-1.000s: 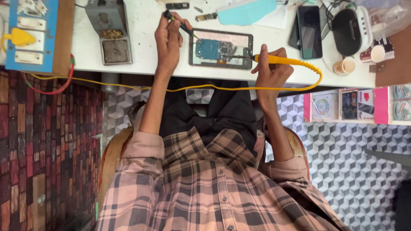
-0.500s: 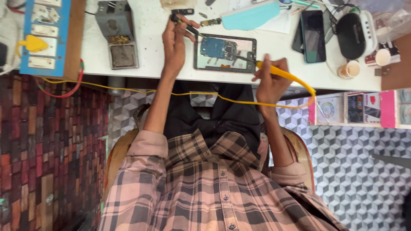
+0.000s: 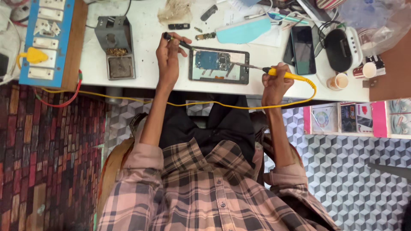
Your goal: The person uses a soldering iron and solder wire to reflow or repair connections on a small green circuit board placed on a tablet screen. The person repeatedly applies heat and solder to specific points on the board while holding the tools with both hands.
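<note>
Right now the person sits at a white workbench (image 3: 141, 83), seen from above, with an opened phone (image 3: 218, 66) lying flat near the front edge between the two hands. Its back is off: a dark frame surrounds a pale inner plate, and a blue circuit board with small dark chips fills the upper left part of it. The right hand (image 3: 275, 82) is closed around the yellow handle of a soldering iron (image 3: 274, 72), whose thin metal shaft slants across the phone's right edge toward the board; the exact spot of the tip is too small to tell. A yellow cord (image 3: 201, 104) runs from the handle, loops back under the bench edge and trails off to the left. The left hand (image 3: 168, 57) rests just beside the phone's left side and pinches a slim dark tool (image 3: 180, 42) between thumb and fingers, its point angled toward the phone's upper left corner.

Left of that hand stands a grey soldering iron stand (image 3: 116, 47) with a brass wool pad and a sponge tray. Further left lies a blue switch board (image 3: 46, 40) with a yellow plug in it. Another dark phone (image 3: 303, 49) lies to the right, beside a black round device (image 3: 337, 50). A pale blue cover (image 3: 243, 31) lies behind the opened phone
</note>
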